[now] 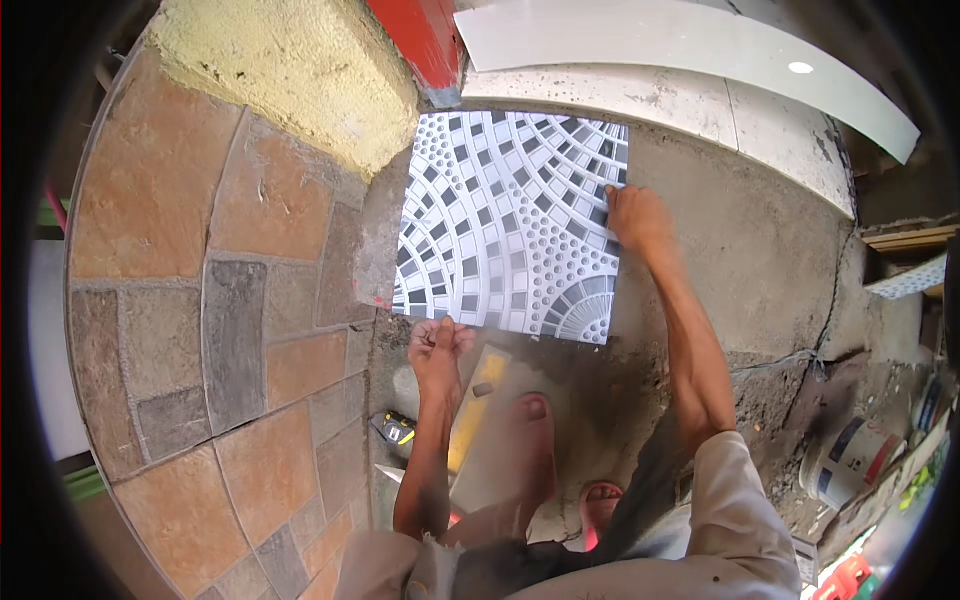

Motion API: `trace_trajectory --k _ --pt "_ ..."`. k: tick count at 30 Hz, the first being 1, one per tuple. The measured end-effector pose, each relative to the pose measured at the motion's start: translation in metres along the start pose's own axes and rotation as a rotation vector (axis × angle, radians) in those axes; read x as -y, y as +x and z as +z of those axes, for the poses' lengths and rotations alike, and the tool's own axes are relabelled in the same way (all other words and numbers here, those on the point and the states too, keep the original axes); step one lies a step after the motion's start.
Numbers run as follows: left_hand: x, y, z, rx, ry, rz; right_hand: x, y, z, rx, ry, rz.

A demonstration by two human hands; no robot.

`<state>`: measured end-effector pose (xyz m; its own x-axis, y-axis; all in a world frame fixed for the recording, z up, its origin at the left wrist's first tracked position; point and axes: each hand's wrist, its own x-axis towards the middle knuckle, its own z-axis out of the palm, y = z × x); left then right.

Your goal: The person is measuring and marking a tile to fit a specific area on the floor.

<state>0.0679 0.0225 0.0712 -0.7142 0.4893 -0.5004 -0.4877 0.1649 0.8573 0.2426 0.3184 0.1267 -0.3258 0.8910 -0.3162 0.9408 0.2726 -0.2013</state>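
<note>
A square patterned tile (500, 235), white with grey and black mosaic arcs and dots, is held low over the bare concrete floor (740, 260). My left hand (438, 350) grips its near edge toward the left corner, thumb on top. My right hand (642, 222) has hold of its right edge, fingers curled at the rim. The tile's far left corner comes close to a rough yellow wall base (300, 80) and a red post (425, 45). Whether its underside touches the floor is hidden.
A brown and grey stone-tiled surface (270, 290) runs along the left. Near my feet are a tape measure (396, 430) and a yellow-and-grey bar-shaped tool (478, 410). A white step (670, 95) borders the far side. At the right lies a white bucket (850, 462).
</note>
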Motion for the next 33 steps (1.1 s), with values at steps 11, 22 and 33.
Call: trace_trajectory --k 11,22,33 --pt "0.019 0.037 -0.04 0.094 -0.015 0.004 -0.002 0.026 0.05 -0.129 0.055 -0.216" --pt "-0.025 0.032 -0.14 0.01 -0.216 -0.101 0.018 -0.233 0.101 -0.175 0.069 -0.427" --pt "-0.006 0.08 -0.086 -0.194 0.012 -0.059 -0.01 -0.182 0.112 -0.078 0.173 -0.406"
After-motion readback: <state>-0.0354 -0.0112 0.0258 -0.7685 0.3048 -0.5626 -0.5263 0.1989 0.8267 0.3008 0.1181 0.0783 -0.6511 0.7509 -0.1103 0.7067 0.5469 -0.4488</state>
